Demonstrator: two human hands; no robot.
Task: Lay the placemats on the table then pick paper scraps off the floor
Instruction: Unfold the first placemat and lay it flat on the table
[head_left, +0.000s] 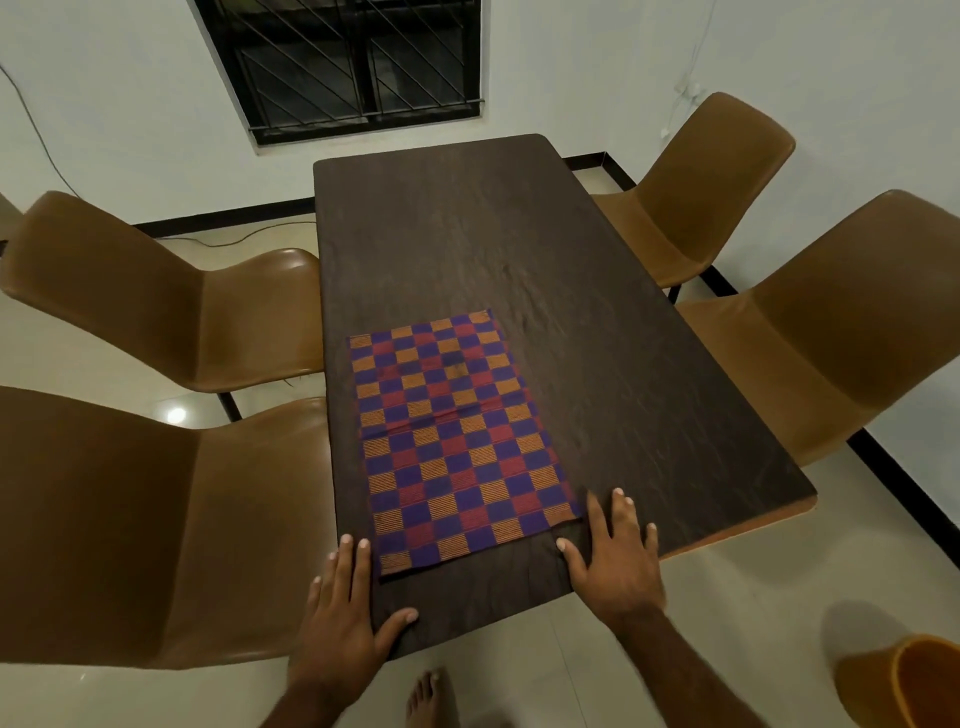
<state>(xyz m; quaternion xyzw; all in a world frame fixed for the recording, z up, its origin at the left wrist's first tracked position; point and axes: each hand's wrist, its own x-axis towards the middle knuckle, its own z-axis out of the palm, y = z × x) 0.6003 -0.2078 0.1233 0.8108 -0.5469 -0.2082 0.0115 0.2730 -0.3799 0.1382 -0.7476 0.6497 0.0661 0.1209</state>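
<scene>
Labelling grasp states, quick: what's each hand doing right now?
Left hand: open, flat on the table, holding nothing.
Right hand: open, flat on the table beside the placemat, holding nothing.

walls (130, 104) are painted white | window (353, 62) is barred in black | floor (78, 338) is tiled pale and glossy, a light (175, 414) is mirrored in it | dark wooden table (467, 234) is flanked by four brown chairs (130, 291)

checkered woven rectangular placemat (457, 441) on dark wooden rectangular table (597, 322), 7 o'clock side; brown moulded chairs (156, 312) at 9 and 3 o'clock.
</scene>
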